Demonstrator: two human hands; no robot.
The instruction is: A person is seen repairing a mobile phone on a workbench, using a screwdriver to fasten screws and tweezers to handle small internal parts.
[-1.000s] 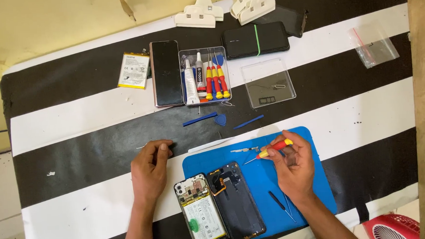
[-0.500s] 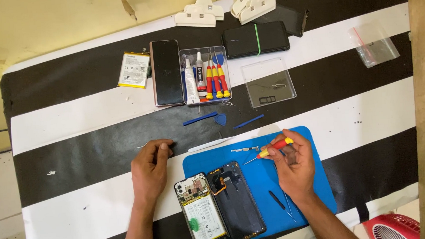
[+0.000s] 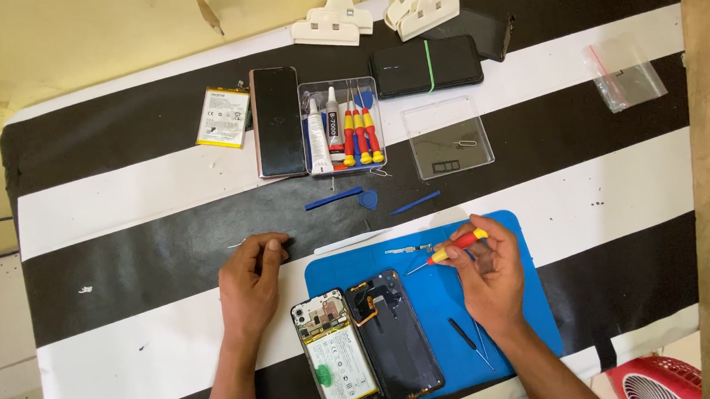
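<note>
Black-and-white striped cloth (image 3: 153,210) covers the table, with a blue work mat (image 3: 433,301) at the near edge. Right hand (image 3: 489,277) raised just above the mat, fingers closed around a red-and-yellow screwdriver (image 3: 455,247), tip pointing left and down toward the mat. Left hand (image 3: 250,286) rests on the cloth just left of the mat, fingers curled loosely, holding nothing that can be made out. Opened phone (image 3: 337,358) lies at the mat's near left corner, battery and board exposed; its dark back cover (image 3: 395,339) lies touching it on the right, joined by an orange flex. Black tweezers (image 3: 463,334) on the mat near the right wrist. Farther back: clear tool tray (image 3: 341,127) with more screwdrivers and glue tubes, dark phone (image 3: 276,121) beside it, loose battery (image 3: 223,117), blue pry tools (image 3: 347,198), clear lid (image 3: 447,136).
</note>
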